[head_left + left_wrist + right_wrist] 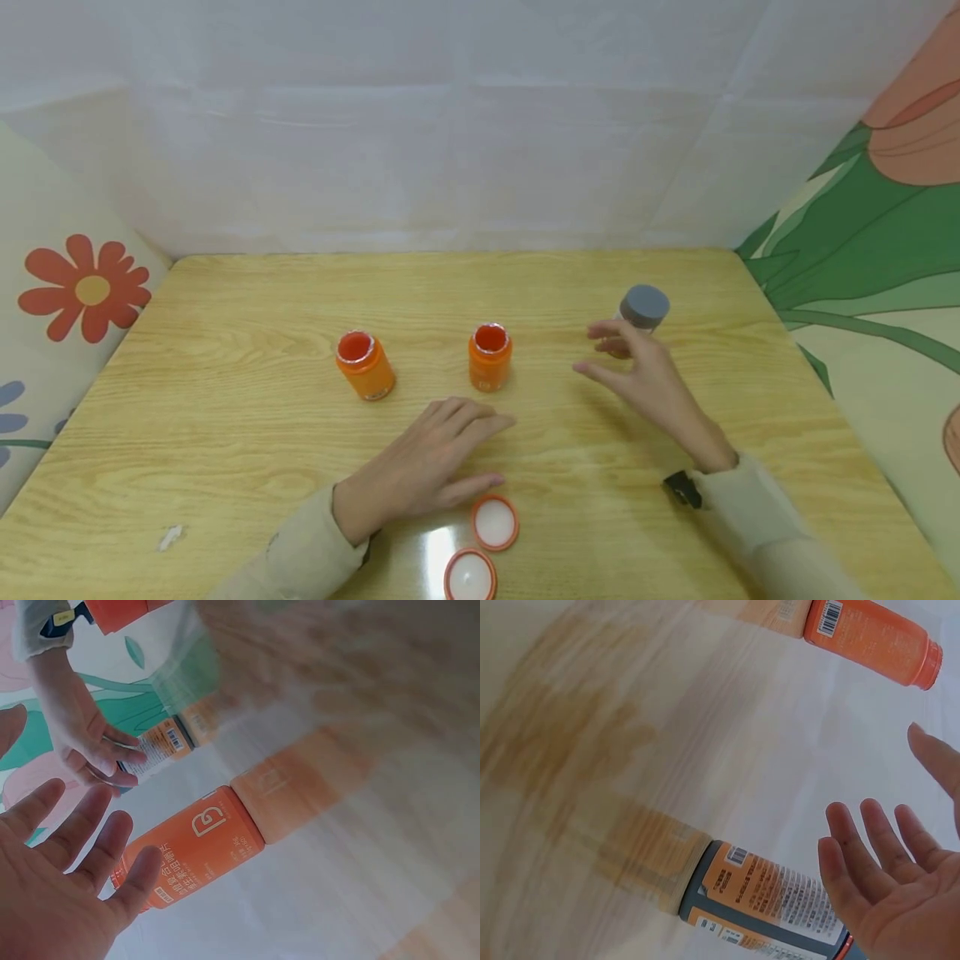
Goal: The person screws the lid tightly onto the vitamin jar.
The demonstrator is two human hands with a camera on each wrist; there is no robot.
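Observation:
My right hand point(648, 379) is beside a grey-capped bottle point(643, 305), its fingers spread and holding nothing. In the right wrist view that bottle point(761, 896) shows an orange and white label, with the fingertips close to its capped end. My left hand point(423, 458) hovers over the table's middle, fingers loosely extended. Just beyond it stands an orange bottle point(489, 367) without a lid; the left wrist view shows white print on an orange bottle point(202, 844) by the fingers. Another lidless orange bottle point(369, 373) stands farther left.
Two round lids with orange rims lie white side up near the front, one lid point(495, 522) by the left thumb and the other lid point(470, 577) closer to me. The wooden table point(225, 333) meets a white sheet point(450, 167) at the back.

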